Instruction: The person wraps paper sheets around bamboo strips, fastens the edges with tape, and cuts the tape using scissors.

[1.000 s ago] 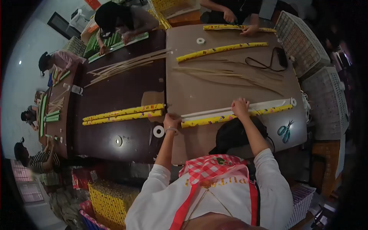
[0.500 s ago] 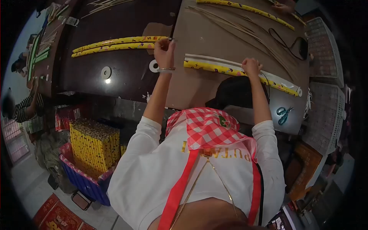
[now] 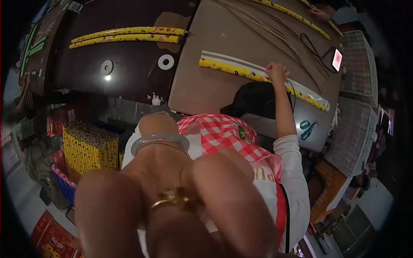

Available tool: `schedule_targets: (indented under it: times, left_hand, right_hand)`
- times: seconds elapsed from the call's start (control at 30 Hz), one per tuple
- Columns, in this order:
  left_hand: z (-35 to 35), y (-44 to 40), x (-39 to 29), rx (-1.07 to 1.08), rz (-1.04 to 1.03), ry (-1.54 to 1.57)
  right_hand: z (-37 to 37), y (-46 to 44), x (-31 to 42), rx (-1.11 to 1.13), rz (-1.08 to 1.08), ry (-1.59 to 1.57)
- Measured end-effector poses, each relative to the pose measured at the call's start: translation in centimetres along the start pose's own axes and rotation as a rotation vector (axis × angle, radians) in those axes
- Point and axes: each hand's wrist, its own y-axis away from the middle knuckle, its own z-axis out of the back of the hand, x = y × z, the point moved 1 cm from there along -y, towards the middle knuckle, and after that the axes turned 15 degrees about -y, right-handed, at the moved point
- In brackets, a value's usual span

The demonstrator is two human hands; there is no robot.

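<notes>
My left hand point(image 3: 172, 193) is raised very close to the camera, large and blurred. It wears a pale bangle point(image 3: 160, 139) and a gold ring point(image 3: 174, 198); its fingertips are out of sight. My right hand point(image 3: 277, 73) is closed over a yellow patterned roll point(image 3: 234, 71) lying slantwise on the brown table. A white strip point(image 3: 232, 60) runs along the roll's far edge, and a white core end shows at its right. Under the right forearm lies a black cloth-like thing point(image 3: 254, 101).
Two yellow patterned tubes point(image 3: 129, 36) and two white rings point(image 3: 165, 62) lie on the dark table. Thin strips point(image 3: 275, 38), a lit phone point(image 3: 337, 59) and teal scissors point(image 3: 307, 129) are around the roll. Plastic crates point(image 3: 357, 124) stand right; a person's hand point(image 3: 320, 13) is at the far right.
My left hand has left the ends of the two yellow tubes and come up close to the camera. My right hand stays on the roll. The phone's screen has lit up.
</notes>
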Motion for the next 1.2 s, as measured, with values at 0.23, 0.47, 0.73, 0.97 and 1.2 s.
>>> schedule_targets:
  times: [0.23,0.47,0.73,0.97,1.2]
  left_hand:
    - [6.5,-1.7,2.2,0.021,-0.018,0.081]
    - [6.7,-1.9,3.0,0.105,-0.019,0.17]
    - [9.9,-2.7,3.3,0.211,-0.022,0.253]
    - [10.0,-2.8,2.7,0.309,-0.019,0.308]
    - [9.4,-3.6,3.6,0.396,-0.002,0.35]
  right_hand:
    - [-0.4,-0.3,-0.5,-0.01,0.022,0.059]
    - [0.0,0.0,-0.1,0.013,0.006,0.026]
    - [-0.2,-0.1,-0.3,0.007,0.005,0.029]
    - [-0.7,-0.4,-0.9,-0.033,0.057,0.016]
    - [-0.9,-0.5,-0.9,-0.034,0.038,0.049]
